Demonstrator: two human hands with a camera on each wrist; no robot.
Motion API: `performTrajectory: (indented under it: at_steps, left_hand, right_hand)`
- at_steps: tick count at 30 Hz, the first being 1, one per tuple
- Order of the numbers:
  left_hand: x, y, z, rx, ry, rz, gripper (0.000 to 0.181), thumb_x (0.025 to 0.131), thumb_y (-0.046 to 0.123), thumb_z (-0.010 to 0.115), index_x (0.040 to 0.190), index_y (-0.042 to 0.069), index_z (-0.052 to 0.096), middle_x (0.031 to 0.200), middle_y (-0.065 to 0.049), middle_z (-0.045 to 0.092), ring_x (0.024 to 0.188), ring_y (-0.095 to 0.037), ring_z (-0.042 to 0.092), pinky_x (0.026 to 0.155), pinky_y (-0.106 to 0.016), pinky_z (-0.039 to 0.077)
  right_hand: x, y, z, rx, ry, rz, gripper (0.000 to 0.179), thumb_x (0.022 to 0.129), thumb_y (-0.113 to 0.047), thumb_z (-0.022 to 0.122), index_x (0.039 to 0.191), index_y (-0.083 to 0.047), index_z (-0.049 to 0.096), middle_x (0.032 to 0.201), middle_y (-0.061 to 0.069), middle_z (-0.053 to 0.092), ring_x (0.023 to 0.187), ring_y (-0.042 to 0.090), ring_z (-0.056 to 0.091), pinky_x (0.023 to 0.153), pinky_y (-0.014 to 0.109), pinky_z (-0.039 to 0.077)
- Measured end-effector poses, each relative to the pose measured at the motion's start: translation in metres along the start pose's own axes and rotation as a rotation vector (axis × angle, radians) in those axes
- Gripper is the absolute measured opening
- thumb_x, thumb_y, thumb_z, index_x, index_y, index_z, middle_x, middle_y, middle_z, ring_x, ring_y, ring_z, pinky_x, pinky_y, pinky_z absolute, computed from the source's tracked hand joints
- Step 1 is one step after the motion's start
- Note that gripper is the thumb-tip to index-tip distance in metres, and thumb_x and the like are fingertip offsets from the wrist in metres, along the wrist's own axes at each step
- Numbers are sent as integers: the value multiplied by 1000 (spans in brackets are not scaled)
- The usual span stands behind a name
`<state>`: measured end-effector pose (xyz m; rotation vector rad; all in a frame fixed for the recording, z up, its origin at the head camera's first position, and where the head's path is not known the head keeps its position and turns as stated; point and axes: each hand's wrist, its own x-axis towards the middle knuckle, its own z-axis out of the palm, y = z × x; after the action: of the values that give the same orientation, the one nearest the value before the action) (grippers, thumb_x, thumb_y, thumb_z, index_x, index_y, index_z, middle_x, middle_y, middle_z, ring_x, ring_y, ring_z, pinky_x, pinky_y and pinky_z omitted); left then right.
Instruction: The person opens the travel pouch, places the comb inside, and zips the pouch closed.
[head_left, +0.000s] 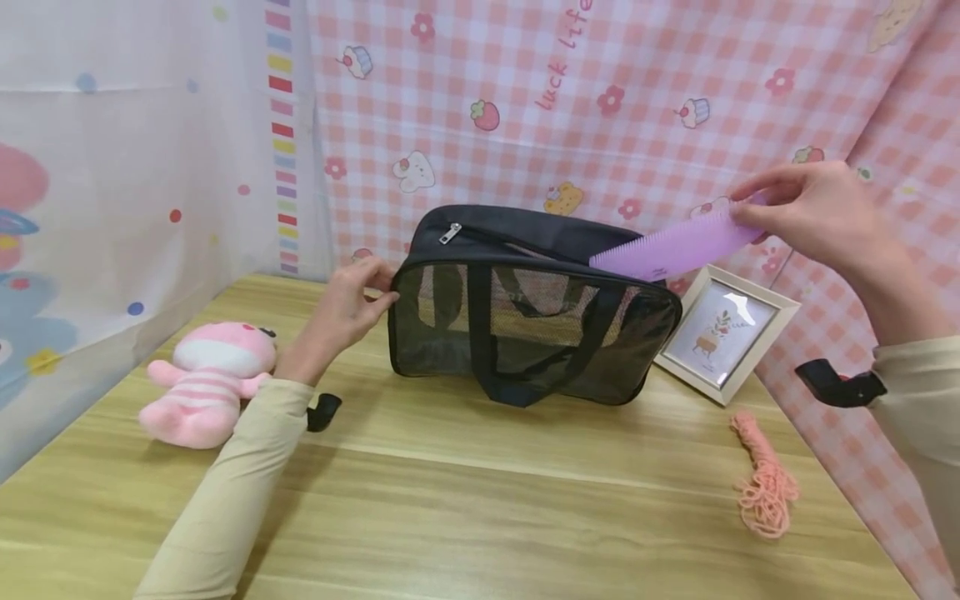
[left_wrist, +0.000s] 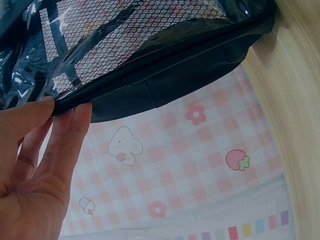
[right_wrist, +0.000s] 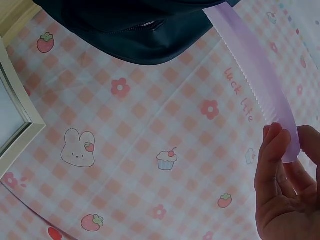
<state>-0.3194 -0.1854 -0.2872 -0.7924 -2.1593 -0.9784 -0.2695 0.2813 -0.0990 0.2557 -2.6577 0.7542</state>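
A black bag (head_left: 482, 321) with see-through mesh panels and two strap handles stands on the table, its top zipper partly undone. My left hand (head_left: 347, 304) pinches its upper left edge; in the left wrist view the thumb lies on one side of the piped rim and the fingers on the other. A translucent purple comb (head_left: 675, 246) slants over the bag's right top, teeth upward. Between thumb and fingers, my right hand (head_left: 832, 217) grips the comb's outer end. The other end meets the zipper opening, and its tip is hidden by the bag (right_wrist: 145, 37) in the right wrist view.
Leaning behind the bag's right side is a framed picture (head_left: 693, 379). A bundle of peach cord (head_left: 767, 479) lies at the table's right. On the left, a pink and white plush toy (head_left: 206, 387) rests near my forearm. Patterned cloth (head_left: 487, 167) hangs behind the table.
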Motion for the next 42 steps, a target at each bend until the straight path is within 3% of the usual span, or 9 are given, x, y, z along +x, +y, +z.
performTrajectory:
  at_steps: [11, 18, 29, 42]
  left_hand:
    - [-2, -2, 0, 10, 4, -11, 22, 78, -13, 70, 96, -3, 63, 88, -15, 62, 78, -29, 64, 63, -39, 58]
    - [-2, -2, 0, 10, -2, -17, 23, 79, -13, 69, 98, -3, 63, 89, -15, 63, 78, -29, 64, 64, -39, 58]
    - [-3, 1, 2, 11, -28, -33, 23, 80, -12, 69, 100, -2, 63, 90, -15, 62, 80, -28, 64, 64, -39, 58]
    - [-2, 1, 0, 23, -18, -18, 20, 81, -11, 68, 97, -1, 62, 89, -14, 62, 79, -28, 64, 63, -38, 58]
  right_hand:
    - [15, -5, 3, -69, -171, -114, 31, 89, -19, 68, 110, 3, 66, 81, 10, 70, 61, 13, 64, 54, 20, 49]
    - [24, -10, 7, -86, -283, -84, 33, 89, -21, 67, 112, 3, 65, 84, 12, 70, 67, 16, 65, 58, 23, 52]
    - [32, -5, 20, -96, -330, -132, 29, 89, -21, 68, 107, 1, 68, 85, 12, 69, 66, 19, 63, 58, 24, 54]
    - [38, -8, 30, -62, -391, -97, 29, 90, -17, 65, 111, 4, 65, 92, 14, 68, 71, 19, 62, 61, 27, 56]
